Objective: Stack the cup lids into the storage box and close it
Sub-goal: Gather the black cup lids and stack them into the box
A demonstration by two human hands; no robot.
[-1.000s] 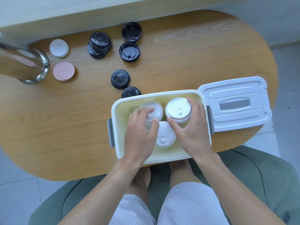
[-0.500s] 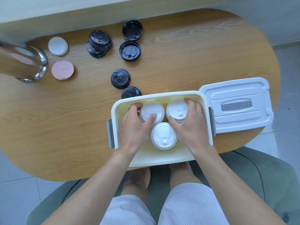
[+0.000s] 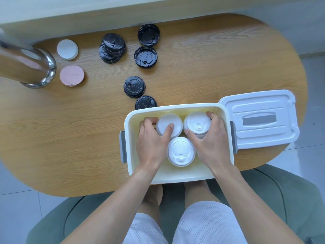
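Left grip point(image 3: 152, 138): I am gripping the plain white lid stack point(image 3: 169, 125), mid-frame inside the storage box point(image 3: 175, 176).
Right grip point(image 3: 210, 138): I am gripping the spouted white lid stack point(image 3: 197, 123) beside it.
Box lid point(image 3: 260, 120): lying open, right of frame.

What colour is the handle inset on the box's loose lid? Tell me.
Grey, set in the white lid, shown clearly in the head view.
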